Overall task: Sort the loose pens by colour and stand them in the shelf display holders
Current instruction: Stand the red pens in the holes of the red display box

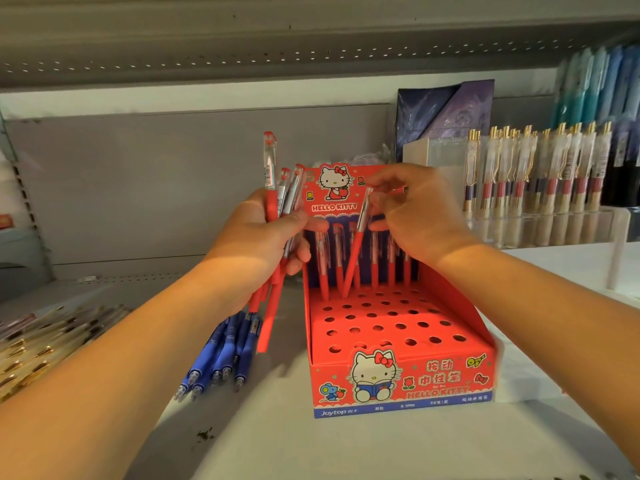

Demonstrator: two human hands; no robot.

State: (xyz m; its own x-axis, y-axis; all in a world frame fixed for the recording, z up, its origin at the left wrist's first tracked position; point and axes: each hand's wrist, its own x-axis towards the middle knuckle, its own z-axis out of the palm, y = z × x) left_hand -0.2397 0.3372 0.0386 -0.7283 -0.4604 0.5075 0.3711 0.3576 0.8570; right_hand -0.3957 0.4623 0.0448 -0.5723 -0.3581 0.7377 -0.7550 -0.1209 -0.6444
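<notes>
The red pen [353,258] is in the right hand [415,216]. The fingertips pinch it near its clear top end. The pen leans over, and its red tip points down at the back row of holes in the red box [453,303]. I cannot tell if the tip is in a hole yet.

The red box sits on the white shelf [277,441], right in the middle. It has a cat picture on the front and on the tall back card. Its top is full of round holes. More red pens [391,271] stand up in the back row, on both sides of the leaning one. The holes in front have no pens in them.

The left hand [263,233] is just beside the box, on its left. Its fingers curl tight round a bunch of red pens [272,199]. Their clear ends stick up above the hand and their red ends hang below it.

Under that hand, some blue pens [225,355] lie flat on the shelf in a little heap. Far to the left lies a pile of clear pens with gold bits [41,341].

To the right of the box, well apart, pens with gold clips [540,174] stand in a clear holder [554,226]. Behind the box leans a dark purple packet [446,109].
</notes>
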